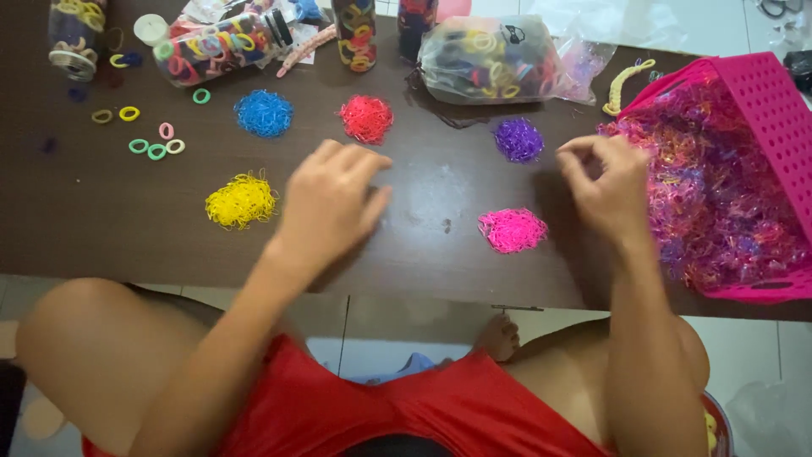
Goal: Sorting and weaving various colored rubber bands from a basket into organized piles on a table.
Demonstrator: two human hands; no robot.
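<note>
My left hand (pixel 331 203) hovers over the dark brown table (pixel 101 220), fingers loosely spread, holding nothing, between a yellow pile of tiny elastic bands (pixel 241 200) and a pink pile (pixel 512 229). My right hand (pixel 602 188) has its fingertips pinched together just left of a pink perforated basket (pixel 774 110) heaped with mixed elastic bands (pixel 719 195); whether a band sits between the fingers is too small to tell. Blue (pixel 264 112), red (pixel 366 118) and purple (pixel 518 140) piles lie further back.
Along the far edge stand jars of hair ties (pixel 222 44) and a clear bag of them (pixel 491 59). Loose coloured ring ties (pixel 156 149) lie at the left. A yellow braided tie (pixel 624 83) sits by the basket. My knees and red clothing are below the table's near edge.
</note>
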